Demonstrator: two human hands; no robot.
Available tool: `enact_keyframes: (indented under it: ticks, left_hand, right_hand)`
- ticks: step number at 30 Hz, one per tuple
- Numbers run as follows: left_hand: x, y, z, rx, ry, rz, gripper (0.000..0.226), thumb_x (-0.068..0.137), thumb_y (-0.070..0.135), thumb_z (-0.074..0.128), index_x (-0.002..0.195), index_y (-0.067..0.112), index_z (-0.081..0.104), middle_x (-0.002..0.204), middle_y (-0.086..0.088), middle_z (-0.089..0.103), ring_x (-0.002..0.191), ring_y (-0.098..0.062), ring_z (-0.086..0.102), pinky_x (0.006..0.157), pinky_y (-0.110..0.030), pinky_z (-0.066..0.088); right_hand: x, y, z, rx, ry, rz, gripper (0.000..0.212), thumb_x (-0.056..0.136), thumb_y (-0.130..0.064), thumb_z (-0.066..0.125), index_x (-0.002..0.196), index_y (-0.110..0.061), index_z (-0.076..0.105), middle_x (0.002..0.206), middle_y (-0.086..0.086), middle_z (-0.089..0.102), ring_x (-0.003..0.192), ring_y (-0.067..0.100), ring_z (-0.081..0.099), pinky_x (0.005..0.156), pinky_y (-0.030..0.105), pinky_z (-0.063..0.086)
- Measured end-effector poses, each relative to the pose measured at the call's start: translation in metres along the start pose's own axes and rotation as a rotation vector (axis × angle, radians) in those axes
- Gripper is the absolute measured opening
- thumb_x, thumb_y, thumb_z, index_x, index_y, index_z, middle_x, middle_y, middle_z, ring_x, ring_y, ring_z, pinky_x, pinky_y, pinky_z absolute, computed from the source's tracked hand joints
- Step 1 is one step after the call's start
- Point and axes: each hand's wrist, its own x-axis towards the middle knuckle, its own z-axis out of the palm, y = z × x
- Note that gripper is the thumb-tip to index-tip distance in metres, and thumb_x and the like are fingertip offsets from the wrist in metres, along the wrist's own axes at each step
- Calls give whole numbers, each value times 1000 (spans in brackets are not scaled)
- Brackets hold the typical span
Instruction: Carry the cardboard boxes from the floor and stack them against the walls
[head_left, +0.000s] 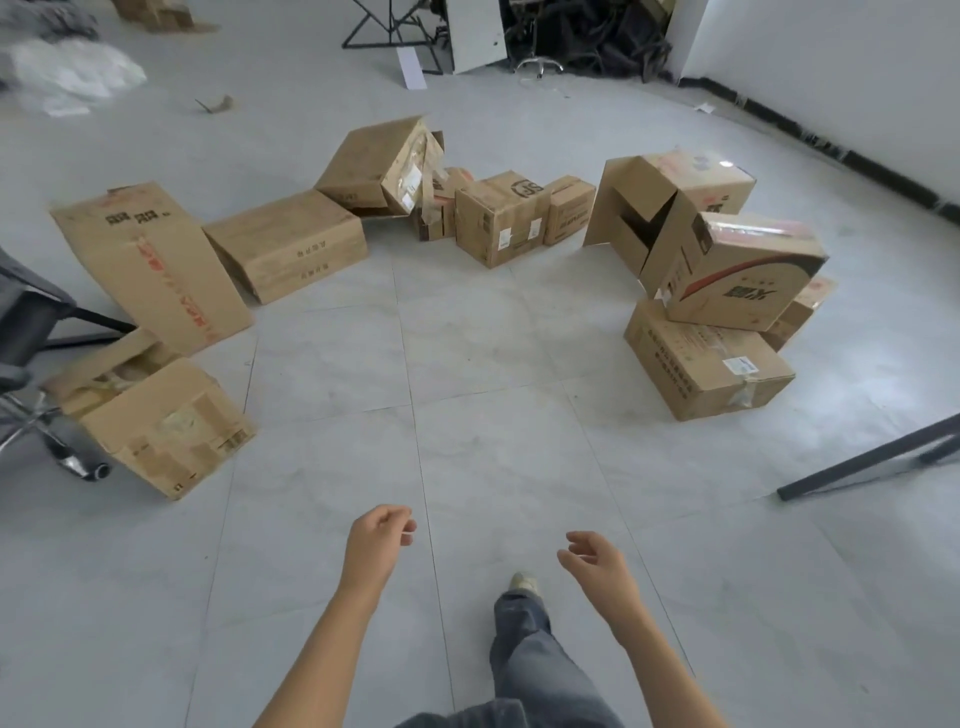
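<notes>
1. Cardboard boxes (498, 218) lay scattered on the floor (467, 364), beyond your foot (524, 582); the long box (156, 265) slanted, far end tilting left.
2. Your left hand (376, 540) and right hand (597, 564) hung loosely curled, gripping nothing.

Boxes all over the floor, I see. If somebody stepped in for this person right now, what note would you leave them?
Left hand: empty, fingers loosely curled.
Right hand: empty, open.
Boxes: scattered in a rough arc on the floor ahead; one box leans on another at right.
Done: none stacked against the wall in view.
Left: carry every box to the walls and stack them.
</notes>
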Motion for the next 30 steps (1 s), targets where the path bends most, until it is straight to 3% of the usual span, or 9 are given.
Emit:
enact_keyframes:
  ticks: [10, 17, 21, 26, 30]
  left_hand:
    - [116, 121, 117, -39, 29, 82, 17, 93, 14, 52, 82, 10, 64, 83, -6, 66, 75, -18, 60, 73, -29, 43]
    - [182, 149, 167, -17, 45, -13, 16, 93, 12, 52, 85, 5, 64, 85, -10, 66, 78, -23, 60, 72, -30, 44]
    - [234, 177, 206, 20, -2, -16, 16, 93, 13, 52, 83, 8, 62, 84, -8, 66, 75, -20, 61, 70, -29, 44]
    - [317, 231, 258, 13, -49, -4, 16, 93, 13, 52, 82, 7, 62, 84, -8, 65, 75, -20, 60, 75, -32, 43]
    - [380, 299, 309, 7, -105, 46, 19, 93, 10, 51, 77, 7, 60, 78, -6, 62, 70, -20, 57, 70, -30, 41]
  right_hand:
    - [191, -108, -109, 63, 37, -136, 33, 90, -18, 57, 122, -13, 54, 111, 4, 57, 103, 15, 54, 82, 24, 40]
    - [260, -97, -128, -28, -84, 5, 35, 89, -19, 59, 123, -12, 53, 117, 5, 56, 104, 17, 54, 82, 24, 42]
    - [315, -106, -156, -4, -13, 81, 34, 89, -17, 57, 122, -9, 54, 109, 5, 54, 98, 17, 54, 80, 25, 40]
    - [392, -135, -189, -22, 19, 94, 35, 90, -20, 56, 124, -11, 53, 113, 5, 55, 98, 16, 54, 80, 24, 41]
    - [451, -168, -230, 11, 105, 105, 35, 91, -19, 56, 125, -10, 53, 118, 8, 55, 104, 18, 53, 83, 25, 42]
